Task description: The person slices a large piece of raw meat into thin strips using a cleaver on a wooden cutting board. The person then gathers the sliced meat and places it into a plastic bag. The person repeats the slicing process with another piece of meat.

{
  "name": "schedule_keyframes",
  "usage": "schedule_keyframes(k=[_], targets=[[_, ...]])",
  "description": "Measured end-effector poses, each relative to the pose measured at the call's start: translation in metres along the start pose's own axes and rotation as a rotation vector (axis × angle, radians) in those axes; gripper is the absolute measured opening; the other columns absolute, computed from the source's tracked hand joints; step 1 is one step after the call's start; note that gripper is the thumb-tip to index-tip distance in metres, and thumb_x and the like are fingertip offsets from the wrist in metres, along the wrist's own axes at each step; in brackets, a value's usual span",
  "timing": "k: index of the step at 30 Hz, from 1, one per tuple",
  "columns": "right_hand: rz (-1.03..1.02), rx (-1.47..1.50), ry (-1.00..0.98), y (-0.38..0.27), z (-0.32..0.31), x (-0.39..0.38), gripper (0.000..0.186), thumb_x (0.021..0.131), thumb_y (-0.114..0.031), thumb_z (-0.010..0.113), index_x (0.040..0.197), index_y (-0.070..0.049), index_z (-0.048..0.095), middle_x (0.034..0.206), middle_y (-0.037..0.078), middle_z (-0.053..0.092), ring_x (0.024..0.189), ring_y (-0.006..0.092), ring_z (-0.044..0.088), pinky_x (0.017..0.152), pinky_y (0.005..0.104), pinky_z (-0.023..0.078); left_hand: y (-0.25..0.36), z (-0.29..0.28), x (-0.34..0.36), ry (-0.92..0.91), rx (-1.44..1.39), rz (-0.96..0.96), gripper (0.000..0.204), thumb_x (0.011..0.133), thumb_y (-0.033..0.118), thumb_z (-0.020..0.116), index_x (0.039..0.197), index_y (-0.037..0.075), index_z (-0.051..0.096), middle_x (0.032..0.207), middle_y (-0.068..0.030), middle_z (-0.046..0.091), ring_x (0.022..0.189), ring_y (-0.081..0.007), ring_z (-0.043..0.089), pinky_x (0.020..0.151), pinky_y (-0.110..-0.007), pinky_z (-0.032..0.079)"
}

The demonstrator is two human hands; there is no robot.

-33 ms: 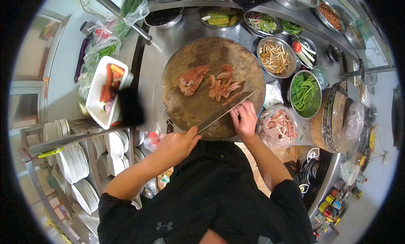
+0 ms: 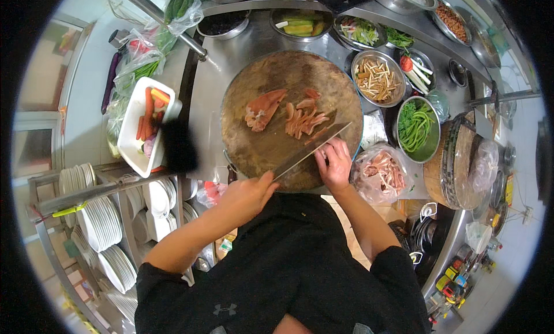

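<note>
A round wooden chopping board [image 2: 254, 152] lies in front of me. My left hand [image 2: 254, 193] is closed round the handle of a cleaver [image 2: 306, 153], whose long blade slants up to the right across the board's near half. Close by the blade, on its near side, my right hand [image 2: 334, 164] has its fingers curled over a small pinkish piece of meat, mostly hidden under them. Beyond the blade lies a heap of sliced meat [image 2: 303, 119], with thin strips along the blade. Left of the heap rests a larger chunk of meat [image 2: 265, 109].
A plastic bag of meat [image 2: 381, 171] sits right of the board. Behind it stand bowls of green beans [image 2: 426, 130] and pale cut strips [image 2: 378, 79]. A white tub of vegetables [image 2: 130, 132] stands left; stacked plates [image 2: 101, 227] fill the rack below.
The cleaver and my left hand have shifted very slightly to the right. My right hand and the meat on the board look the same.
</note>
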State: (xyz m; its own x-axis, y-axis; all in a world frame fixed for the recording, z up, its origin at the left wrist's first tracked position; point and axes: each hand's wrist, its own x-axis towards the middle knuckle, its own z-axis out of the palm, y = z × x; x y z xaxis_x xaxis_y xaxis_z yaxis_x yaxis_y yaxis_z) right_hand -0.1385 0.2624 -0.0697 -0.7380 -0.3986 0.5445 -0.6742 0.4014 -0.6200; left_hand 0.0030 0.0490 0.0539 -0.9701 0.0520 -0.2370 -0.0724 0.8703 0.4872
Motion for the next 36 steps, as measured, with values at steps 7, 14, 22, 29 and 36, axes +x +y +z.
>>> schedule_keyframes(k=[7,14,22,29,36], targets=[[0.048,-0.044,-0.052,-0.001,-0.001,-0.002,0.016,0.083,-0.004,0.078,0.097,-0.003,0.070,0.106,0.013,0.065,0.098,0.0352,0.063,0.086,0.0431,0.053,0.005,0.046,0.052,0.056,-0.029,0.010,0.027,0.106,0.033,0.058,0.112,0.007,0.056,0.070,-0.0239,0.067,0.067,-0.0469,0.069,0.058,-0.058,0.055],[0.020,0.015,-0.031,-0.001,-0.004,0.001,0.010,0.090,-0.003,0.070,0.100,-0.004,0.070,0.110,0.012,0.065,0.105,0.0353,0.060,0.092,0.0446,0.050,-0.016,0.032,0.073,0.195,-0.056,0.150,0.021,0.105,0.029,0.058,0.106,0.008,0.057,0.070,-0.0223,0.067,0.068,-0.0472,0.068,0.060,-0.059,0.053],[0.077,0.020,-0.022,0.001,-0.001,-0.007,0.010,0.087,-0.003,0.071,0.093,0.001,0.064,0.105,0.018,0.062,0.101,0.0411,0.059,0.090,0.0467,0.050,0.007,-0.020,-0.026,0.035,0.129,0.064,0.022,0.104,0.026,0.058,0.099,0.005,0.054,0.073,-0.0193,0.066,0.061,-0.0449,0.065,0.055,-0.055,0.053],[0.062,0.031,-0.044,-0.002,-0.004,-0.002,0.009,0.088,-0.003,0.072,0.095,0.000,0.067,0.105,0.017,0.065,0.100,0.0382,0.062,0.089,0.0447,0.052,0.010,0.009,0.022,-0.058,0.106,-0.009,0.023,0.104,0.025,0.058,0.102,0.003,0.051,0.072,-0.0226,0.068,0.064,-0.0455,0.068,0.057,-0.056,0.054],[0.108,0.002,0.011,0.000,0.000,-0.002,0.007,0.089,0.000,0.071,0.096,-0.001,0.068,0.107,0.015,0.066,0.101,0.0359,0.063,0.090,0.0432,0.052,0.014,0.041,0.087,0.047,0.068,0.050,0.024,0.105,0.026,0.055,0.102,0.003,0.051,0.069,-0.0256,0.067,0.068,-0.0493,0.068,0.062,-0.060,0.055]])
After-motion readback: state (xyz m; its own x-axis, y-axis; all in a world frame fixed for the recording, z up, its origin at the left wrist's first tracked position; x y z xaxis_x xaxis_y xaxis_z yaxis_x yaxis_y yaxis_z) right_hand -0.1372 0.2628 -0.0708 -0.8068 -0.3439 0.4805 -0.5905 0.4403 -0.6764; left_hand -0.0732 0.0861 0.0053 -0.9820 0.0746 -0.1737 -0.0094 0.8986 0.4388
